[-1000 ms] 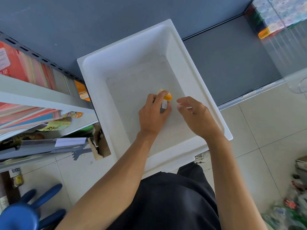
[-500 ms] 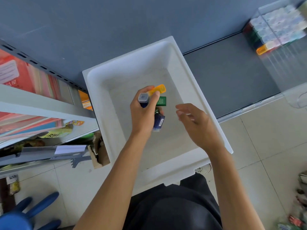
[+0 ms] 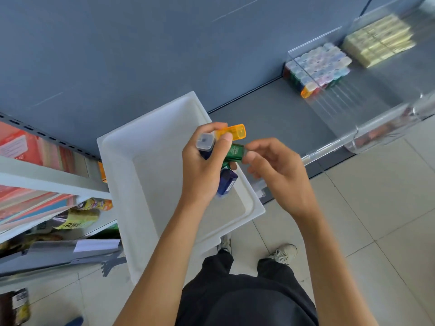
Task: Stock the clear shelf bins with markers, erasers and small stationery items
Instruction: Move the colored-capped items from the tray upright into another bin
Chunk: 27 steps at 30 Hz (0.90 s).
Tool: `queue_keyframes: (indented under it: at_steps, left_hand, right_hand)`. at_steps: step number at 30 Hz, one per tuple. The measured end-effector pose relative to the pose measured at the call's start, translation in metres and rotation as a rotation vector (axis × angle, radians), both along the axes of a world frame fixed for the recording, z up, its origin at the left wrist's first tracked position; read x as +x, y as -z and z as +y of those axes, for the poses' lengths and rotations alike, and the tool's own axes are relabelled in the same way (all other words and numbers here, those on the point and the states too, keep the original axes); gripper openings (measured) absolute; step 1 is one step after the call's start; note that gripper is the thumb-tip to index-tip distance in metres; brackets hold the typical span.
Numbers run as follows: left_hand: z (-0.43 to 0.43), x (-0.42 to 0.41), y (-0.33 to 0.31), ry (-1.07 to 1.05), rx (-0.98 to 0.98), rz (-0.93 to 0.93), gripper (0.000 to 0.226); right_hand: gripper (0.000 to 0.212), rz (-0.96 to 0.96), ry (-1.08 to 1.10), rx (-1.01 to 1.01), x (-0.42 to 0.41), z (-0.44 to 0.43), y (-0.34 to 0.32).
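Note:
My left hand (image 3: 204, 170) grips a bunch of small coloured stationery pieces above the white tub (image 3: 150, 175): an orange one (image 3: 231, 132), a green one (image 3: 235, 152), a dark blue one (image 3: 226, 182) and one with a clear cap (image 3: 205, 142). My right hand (image 3: 274, 172) is beside them, its thumb and fingertip touching the end of the green piece; whether it pinches it is unclear. At the upper right a clear shelf bin (image 3: 367, 109) holds rows of the same coloured pieces (image 3: 316, 69) at its back.
The white tub looks bare inside. A neighbouring clear bin holds pale yellow packs (image 3: 376, 41). A grey shelf (image 3: 270, 114) runs under the bins. On the left a white rack (image 3: 47, 182) carries coloured folders. Tiled floor and my shoes (image 3: 282, 254) lie below.
My left hand lifted the coloured pieces up out of the tub. My right hand moved in to touch the green piece. The view swung toward the clear bins.

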<state>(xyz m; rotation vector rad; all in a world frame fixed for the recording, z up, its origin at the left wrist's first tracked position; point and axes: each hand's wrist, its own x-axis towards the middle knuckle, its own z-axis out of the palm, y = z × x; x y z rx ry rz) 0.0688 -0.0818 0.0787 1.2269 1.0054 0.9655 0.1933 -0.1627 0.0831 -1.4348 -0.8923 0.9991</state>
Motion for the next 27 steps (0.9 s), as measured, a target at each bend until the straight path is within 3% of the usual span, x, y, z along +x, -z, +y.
queue_keyframes:
  at_steps: [11, 15, 22, 27]
  left_hand:
    - [-0.106, 0.135, -0.014, 0.127, 0.013, 0.018, 0.012]
    - [-0.122, 0.171, -0.013, 0.277, 0.053, 0.042, 0.011]
    - [-0.12, 0.242, -0.001, 0.361, 0.04, 0.036, 0.013]
    - [-0.092, 0.304, 0.017, 0.301, -0.014, -0.012, 0.027]
  right_hand:
    - [0.016, 0.057, 0.198, 0.006, 0.122, -0.099, -0.015]
    - [0.017, 0.065, 0.237, 0.005, 0.16, -0.126, -0.019]
    - [0.015, 0.151, 0.295, 0.011, 0.217, -0.122, -0.004]
    - [0.013, 0.149, 0.396, -0.009, 0.271, -0.087, 0.015]
